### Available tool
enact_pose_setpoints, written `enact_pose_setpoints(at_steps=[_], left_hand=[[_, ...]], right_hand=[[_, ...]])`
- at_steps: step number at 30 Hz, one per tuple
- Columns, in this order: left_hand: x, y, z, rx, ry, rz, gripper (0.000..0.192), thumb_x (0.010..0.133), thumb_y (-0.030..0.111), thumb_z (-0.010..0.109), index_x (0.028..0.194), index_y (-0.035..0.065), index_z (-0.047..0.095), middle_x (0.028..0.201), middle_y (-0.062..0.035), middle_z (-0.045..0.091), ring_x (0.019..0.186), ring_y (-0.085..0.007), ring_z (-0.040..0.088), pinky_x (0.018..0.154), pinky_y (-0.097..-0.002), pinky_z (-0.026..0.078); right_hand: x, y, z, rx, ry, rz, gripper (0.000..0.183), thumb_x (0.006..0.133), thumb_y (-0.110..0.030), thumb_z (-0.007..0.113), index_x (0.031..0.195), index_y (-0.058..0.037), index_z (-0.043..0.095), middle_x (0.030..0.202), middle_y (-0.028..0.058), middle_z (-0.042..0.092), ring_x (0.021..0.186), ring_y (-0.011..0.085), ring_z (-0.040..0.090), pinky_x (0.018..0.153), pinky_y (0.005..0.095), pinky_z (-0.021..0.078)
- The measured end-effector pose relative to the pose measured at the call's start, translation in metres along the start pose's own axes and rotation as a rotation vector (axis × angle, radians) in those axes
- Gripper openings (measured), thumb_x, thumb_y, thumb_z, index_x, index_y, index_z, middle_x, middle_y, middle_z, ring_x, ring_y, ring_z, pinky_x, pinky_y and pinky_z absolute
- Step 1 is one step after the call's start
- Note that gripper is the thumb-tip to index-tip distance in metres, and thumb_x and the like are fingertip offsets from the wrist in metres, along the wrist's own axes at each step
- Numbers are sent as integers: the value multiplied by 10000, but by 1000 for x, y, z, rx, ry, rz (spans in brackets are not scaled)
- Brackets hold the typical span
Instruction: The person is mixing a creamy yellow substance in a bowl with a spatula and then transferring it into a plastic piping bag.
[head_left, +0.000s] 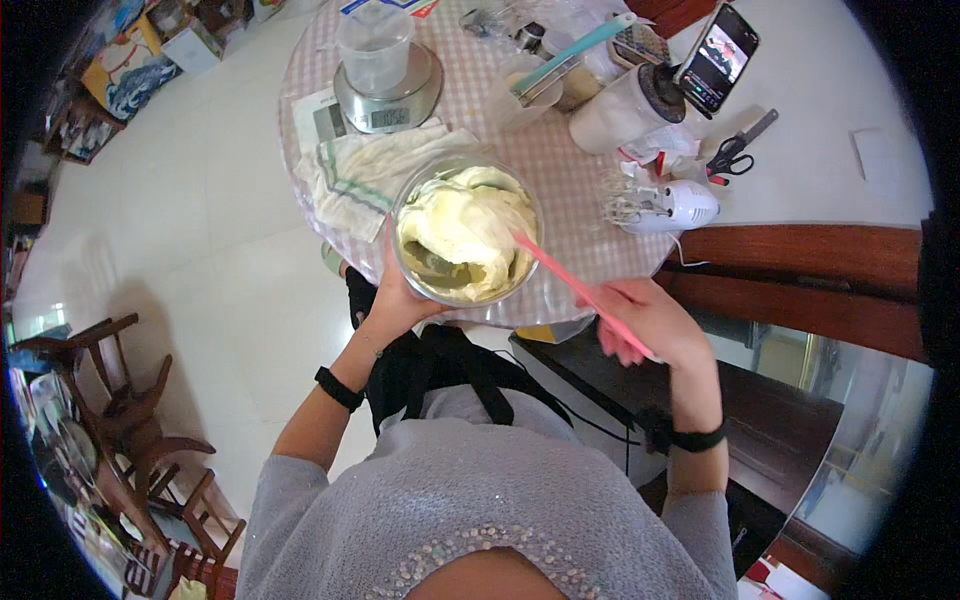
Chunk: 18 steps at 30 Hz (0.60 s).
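My left hand (401, 296) holds a clear bowl (480, 304) by its lower left side, near the table's edge. Pale yellow cream or batter (465, 214) lies thick in the bowl, with a bare patch of the bottom showing at lower left. My right hand (649, 319) grips the handle of a pink spatula (566, 277), whose blade is sunk in the mixture and hidden by it. Beyond the bowl, at upper left, a folded white cloth (356, 180) with green stripes lies on the checked tablecloth (577, 251).
A kitchen scale (427, 79) bears a clear plastic tub (375, 64). Farther right stand a cup (525, 112) with a teal-handled tool, a white jar (611, 116) and a propped phone (716, 64). A white hand mixer (679, 206) and scissors (731, 156) lie at the right.
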<state>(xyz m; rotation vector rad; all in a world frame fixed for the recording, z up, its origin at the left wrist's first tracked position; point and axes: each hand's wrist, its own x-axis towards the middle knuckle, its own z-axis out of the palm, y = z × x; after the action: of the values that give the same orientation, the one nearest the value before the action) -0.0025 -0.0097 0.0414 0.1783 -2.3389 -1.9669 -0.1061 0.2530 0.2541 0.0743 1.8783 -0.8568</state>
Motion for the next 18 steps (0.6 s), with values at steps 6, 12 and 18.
enact_pose_setpoints(at_steps=[6,12,18], left_hand=[[4,-11,8,-118,-42,-80,1162,520,174,909,1386,-9,156,1319,-169,439,1207,-269,484,1032,-368,384],[-1,-11,15,-61,38,-15,1152,516,158,907,1387,6,168,1319,-148,420,1210,-261,457,1028,-368,381],[7,4,30,-133,89,30,1090,530,158,907,1358,8,215,1303,-139,427,1205,-258,462,1020,-372,390]], right_hand=[[47,5,29,79,-60,-59,461,951,-454,455,979,-19,606,576,59,576,437,132,553,376,249,415],[-3,0,-5,-68,-64,-50,382,951,-337,458,1036,-3,621,621,67,608,437,103,557,363,206,406],[36,15,9,131,-4,-75,353,962,-339,457,1013,-30,620,594,37,571,444,87,532,395,211,408]])
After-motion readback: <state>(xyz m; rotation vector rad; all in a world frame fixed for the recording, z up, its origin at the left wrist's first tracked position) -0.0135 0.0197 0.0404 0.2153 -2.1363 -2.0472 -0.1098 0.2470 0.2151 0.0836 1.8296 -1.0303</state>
